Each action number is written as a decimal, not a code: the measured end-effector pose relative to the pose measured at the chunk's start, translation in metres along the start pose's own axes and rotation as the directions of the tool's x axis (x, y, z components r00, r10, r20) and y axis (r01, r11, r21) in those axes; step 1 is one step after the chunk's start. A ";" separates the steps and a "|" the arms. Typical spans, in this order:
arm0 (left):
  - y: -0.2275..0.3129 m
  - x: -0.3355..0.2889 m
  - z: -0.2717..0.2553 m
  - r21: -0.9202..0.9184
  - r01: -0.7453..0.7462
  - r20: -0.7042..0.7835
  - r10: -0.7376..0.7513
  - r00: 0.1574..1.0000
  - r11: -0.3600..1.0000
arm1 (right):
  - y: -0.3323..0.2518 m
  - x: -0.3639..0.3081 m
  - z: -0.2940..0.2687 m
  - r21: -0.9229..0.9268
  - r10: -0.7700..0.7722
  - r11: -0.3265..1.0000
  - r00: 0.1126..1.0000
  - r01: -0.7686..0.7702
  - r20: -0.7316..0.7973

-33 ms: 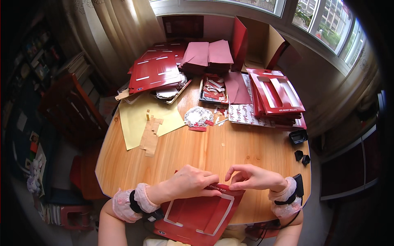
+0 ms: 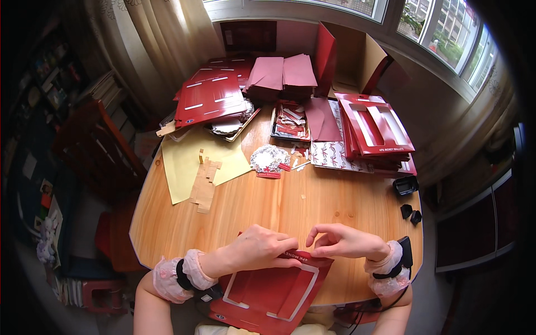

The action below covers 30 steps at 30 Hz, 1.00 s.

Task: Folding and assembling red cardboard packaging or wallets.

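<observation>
A flat red cardboard wallet sleeve (image 2: 262,293) with white-edged cut-outs tilts over the near table edge toward my lap. My left hand (image 2: 254,245) is closed on its far edge, thumb on the front face, fingers along the top. Just to the right, my right hand (image 2: 349,243) has its fingers curled and its thumb at the sleeve's top right corner. The right index finger bends above that edge, a small gap showing between it and the thumb. Frilled pale cuffs with black bands cover both wrists.
Red sleeves (image 2: 209,97) pile at the far left, beside stacks of pink envelopes (image 2: 268,71). A tray (image 2: 290,120) holds small labels. More window-cut sleeves (image 2: 379,125) stand at right. Yellow paper (image 2: 181,173), tan tape strips (image 2: 204,184), a wreath cutout (image 2: 271,159) and a black container (image 2: 405,185) lie around.
</observation>
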<state>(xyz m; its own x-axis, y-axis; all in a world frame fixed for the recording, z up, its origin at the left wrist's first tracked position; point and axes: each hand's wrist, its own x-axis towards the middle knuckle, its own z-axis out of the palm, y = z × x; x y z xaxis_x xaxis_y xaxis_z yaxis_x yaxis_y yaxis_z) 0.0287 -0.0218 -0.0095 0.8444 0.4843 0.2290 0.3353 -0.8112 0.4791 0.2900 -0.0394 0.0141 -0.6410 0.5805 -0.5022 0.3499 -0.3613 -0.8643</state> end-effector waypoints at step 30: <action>-0.017 -0.001 -0.006 -0.087 0.184 -0.106 -0.192 0.976 0.979 | 0.015 0.004 -0.002 0.054 -0.187 0.976 0.936 0.212 -0.298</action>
<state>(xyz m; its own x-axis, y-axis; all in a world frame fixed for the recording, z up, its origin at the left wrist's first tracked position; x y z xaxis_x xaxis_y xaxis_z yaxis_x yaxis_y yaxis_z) 0.0196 -0.0065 -0.0129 0.7149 0.6634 0.2210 0.4471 -0.6767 0.5849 0.2933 -0.0410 -0.0009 -0.4620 0.8283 -0.3168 0.1681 -0.2690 -0.9484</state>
